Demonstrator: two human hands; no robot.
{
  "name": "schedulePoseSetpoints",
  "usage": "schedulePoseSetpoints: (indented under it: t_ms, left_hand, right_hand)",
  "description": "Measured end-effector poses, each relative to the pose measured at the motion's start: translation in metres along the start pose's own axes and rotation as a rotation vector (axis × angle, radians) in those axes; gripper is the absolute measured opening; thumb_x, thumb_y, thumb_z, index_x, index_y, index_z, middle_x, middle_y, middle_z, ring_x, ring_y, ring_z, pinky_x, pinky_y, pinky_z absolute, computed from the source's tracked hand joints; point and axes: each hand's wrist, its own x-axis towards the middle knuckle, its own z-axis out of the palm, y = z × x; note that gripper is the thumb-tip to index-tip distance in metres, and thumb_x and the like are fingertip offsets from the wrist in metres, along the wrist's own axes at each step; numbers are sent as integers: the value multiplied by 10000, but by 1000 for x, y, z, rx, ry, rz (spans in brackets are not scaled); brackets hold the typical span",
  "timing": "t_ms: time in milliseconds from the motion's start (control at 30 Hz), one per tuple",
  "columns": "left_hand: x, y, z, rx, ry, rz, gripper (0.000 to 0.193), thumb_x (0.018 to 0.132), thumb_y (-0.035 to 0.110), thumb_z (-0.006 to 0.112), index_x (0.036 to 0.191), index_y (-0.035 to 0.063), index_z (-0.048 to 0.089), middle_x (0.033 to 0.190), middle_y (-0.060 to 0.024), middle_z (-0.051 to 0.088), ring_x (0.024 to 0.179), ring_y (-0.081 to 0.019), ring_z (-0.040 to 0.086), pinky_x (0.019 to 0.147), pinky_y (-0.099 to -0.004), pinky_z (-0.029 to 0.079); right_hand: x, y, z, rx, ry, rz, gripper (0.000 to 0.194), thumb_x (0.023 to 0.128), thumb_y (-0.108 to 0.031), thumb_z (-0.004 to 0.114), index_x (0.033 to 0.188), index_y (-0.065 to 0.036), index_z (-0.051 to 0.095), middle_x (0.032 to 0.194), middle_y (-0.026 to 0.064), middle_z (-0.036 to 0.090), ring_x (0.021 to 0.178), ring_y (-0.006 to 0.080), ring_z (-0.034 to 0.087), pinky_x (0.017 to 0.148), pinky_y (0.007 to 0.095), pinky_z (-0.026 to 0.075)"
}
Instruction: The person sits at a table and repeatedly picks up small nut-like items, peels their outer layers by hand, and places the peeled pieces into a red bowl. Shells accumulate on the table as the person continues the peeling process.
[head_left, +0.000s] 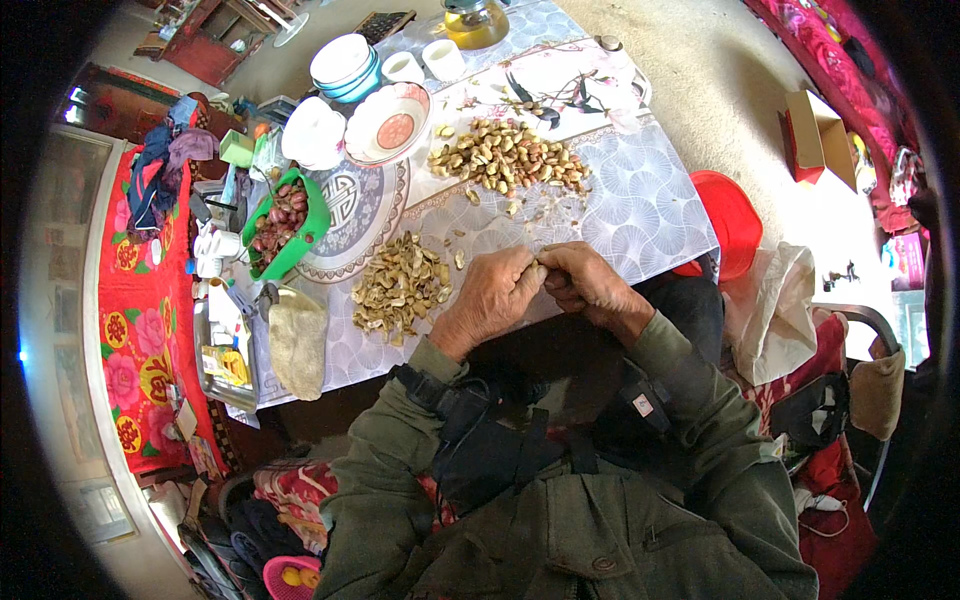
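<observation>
My left hand (496, 289) and my right hand (589, 281) meet at the near edge of the covered table. Their fingertips pinch a small tan thing between them, mostly hidden, which looks like a peanut. Beyond my hands lies a spread heap of peanuts (510, 157), some in the shell and some reddish. A pile of split, empty peanut shells (401, 289) sits just left of my left hand. Small shell crumbs and a few loose pieces are scattered between the heap and my hands.
A green basket of red grapes (311, 236) stands at the left, near a beige cloth (296, 341). Farther back are a patterned bowl (390, 124), stacked bowls (343, 64), white cups (444, 60) and a glass teapot (476, 26). A red plastic stool (724, 217) is at the right.
</observation>
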Motion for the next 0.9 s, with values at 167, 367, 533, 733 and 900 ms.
schedulePoseSetpoints:
  t_ms: [167,367,533,733,900]
  left_hand:
    - [-4,-6,-1,67,23,78,204,950,159,638,851,3,550,734,-191,538,673,-404,572,600,-478,442]
    - [-4,-8,-3,19,118,85,117,961,99,620,920,-4,581,830,-177,556,741,-392,580,637,-472,453]
    - [-5,-5,-6,111,156,145,109,948,105,651,994,10,625,845,-140,558,759,-334,601,629,-434,481]
    - [-4,0,-19,252,49,263,162,885,84,738,994,9,646,864,-128,600,745,-314,637,635,-412,510]
    - [0,0,-26,232,-23,252,142,891,101,718,959,16,627,837,-125,577,716,-317,621,613,-413,502]
  right_hand:
    - [9,12,0,-174,-33,-195,288,985,-190,476,702,-140,473,633,-82,328,507,40,247,445,238,198]
    - [12,17,9,127,10,-105,238,1000,-187,493,772,-118,500,675,-65,385,525,36,295,455,227,223]
    - [13,17,15,268,31,-5,223,1010,-211,518,816,-104,548,688,-56,422,524,44,313,450,228,233]
    - [24,25,7,286,-25,16,221,998,-232,529,835,-91,578,670,-26,481,506,69,383,426,238,274]
    - [24,26,7,282,-49,13,222,996,-243,544,868,-72,606,674,-26,488,505,63,388,422,233,273]
